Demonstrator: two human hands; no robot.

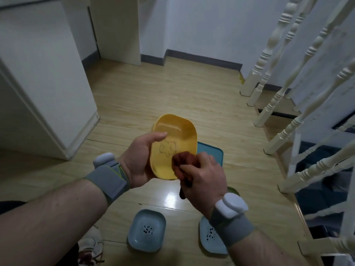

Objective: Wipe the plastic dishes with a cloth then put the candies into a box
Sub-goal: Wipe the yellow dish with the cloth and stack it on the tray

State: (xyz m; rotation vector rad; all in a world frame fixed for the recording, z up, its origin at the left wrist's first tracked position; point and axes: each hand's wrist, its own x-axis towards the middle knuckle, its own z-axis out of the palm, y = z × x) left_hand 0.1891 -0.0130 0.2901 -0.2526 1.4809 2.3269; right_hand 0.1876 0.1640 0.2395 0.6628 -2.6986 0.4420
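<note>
Yellow dish [177, 131] hangs above the floor, tilted toward us; our left hand [141, 160] grips its nine o'clock rim while our right hand [203, 177] pinches the dark cloth [181, 162] at five o'clock inside. We judge it light, stiff, slippery; rims suit holding.

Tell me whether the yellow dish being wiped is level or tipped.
Tipped. The yellow plastic dish faces the camera, its inner drawing visible, held by the left hand while the right hand presses a dark red cloth inside.
</note>
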